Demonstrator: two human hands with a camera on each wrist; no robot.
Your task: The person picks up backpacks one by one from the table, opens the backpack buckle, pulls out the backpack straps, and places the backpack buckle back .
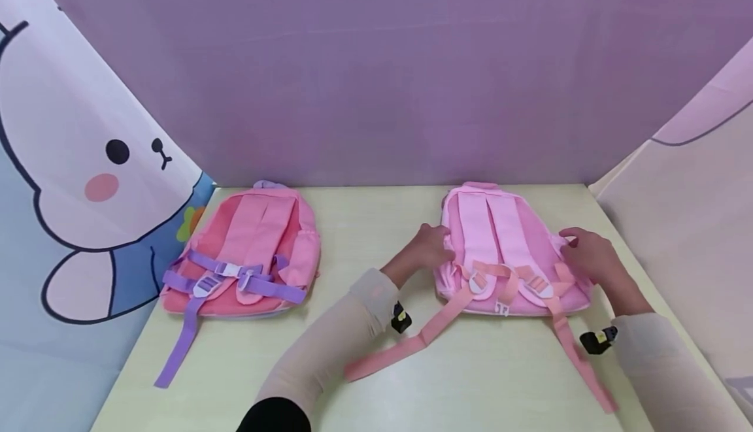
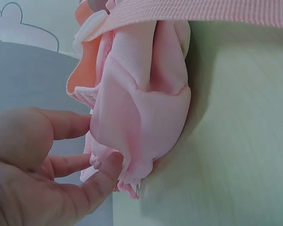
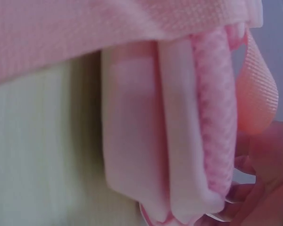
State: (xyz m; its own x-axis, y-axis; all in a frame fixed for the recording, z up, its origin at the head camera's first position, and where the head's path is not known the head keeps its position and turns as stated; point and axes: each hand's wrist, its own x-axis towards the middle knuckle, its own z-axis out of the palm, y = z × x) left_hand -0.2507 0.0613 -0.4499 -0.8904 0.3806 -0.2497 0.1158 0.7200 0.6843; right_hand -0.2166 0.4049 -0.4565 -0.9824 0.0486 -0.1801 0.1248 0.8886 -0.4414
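Observation:
A light pink backpack [image 1: 518, 223] lies on the table with its shoulder straps facing up. Its left side is held by my left hand [image 1: 431, 247]; in the left wrist view, thumb and fingers [image 2: 104, 179] close about the gathered side pocket [image 2: 132, 108]. On the opposite side, my right hand [image 1: 588, 255] grips the bag's upper edge. Seen from the right wrist, those fingers [image 3: 238, 193] are partly hidden behind the mesh panel [image 3: 214, 113]. Two salmon webbing straps [image 1: 394, 357] trail toward the front, and a white buckle [image 1: 502, 308] hangs unfastened at the bottom.
To the left lies a second, coral pink backpack [image 1: 253, 223] with purple straps [image 1: 182, 347] joined across it by a buckle. Both bags rest on a pale table [image 1: 376, 223]. A purple panel [image 1: 400, 72] rises behind, with printed cloth [image 1: 88, 157] at the left side.

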